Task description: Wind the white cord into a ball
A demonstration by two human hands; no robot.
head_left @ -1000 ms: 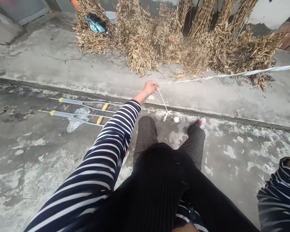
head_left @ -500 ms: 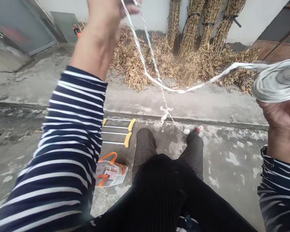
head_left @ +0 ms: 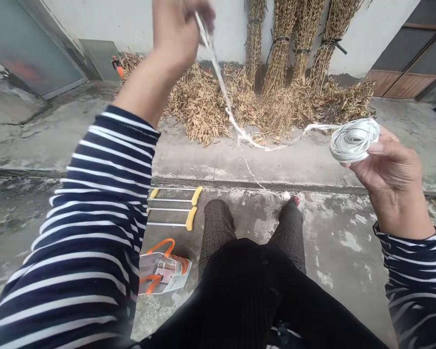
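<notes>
At the upper centre of the frame, a white plastic twine strand (head_left: 223,92) is held in the raised left hand (head_left: 178,31), seemingly pinched, though the grip is partly hidden; at right, its twine coil (head_left: 354,140) is clamped in the right hand (head_left: 390,167), above the concrete floor (head_left: 334,232).

One left hand (head_left: 178,29), one right hand (head_left: 388,169), one twine coil (head_left: 354,140), two crutches (head_left: 196,195).
</notes>
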